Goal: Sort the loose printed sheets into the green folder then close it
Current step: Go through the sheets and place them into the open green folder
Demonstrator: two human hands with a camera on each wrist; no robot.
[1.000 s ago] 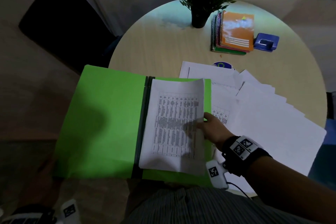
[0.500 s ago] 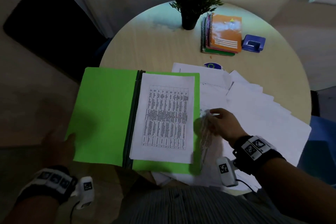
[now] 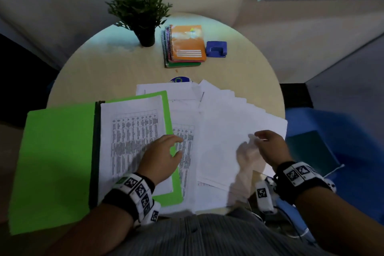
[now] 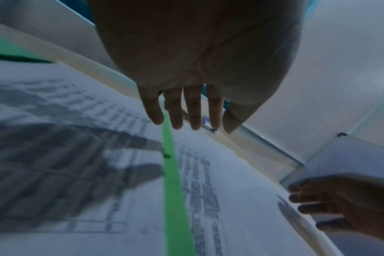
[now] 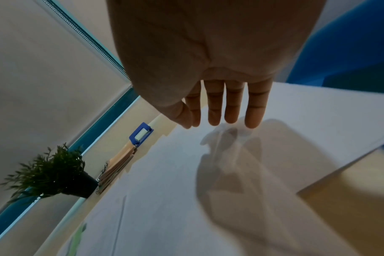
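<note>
Both open-fingered hands now hover over papers: left hand [image 3: 161, 157] above green folder [image 3: 58, 162], right hand [image 3: 270, 147] beside.

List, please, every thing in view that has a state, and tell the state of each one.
green folder: open, flat, one printed sheet inside.
loose sheets: fanned out on the table, not yet filed.
left hand: fingers straight, over the folder's right edge.
right hand: fingers straight, over the loose sheets, holding nothing.
notebooks: closed, stacked.
hole punch: untouched.
</note>
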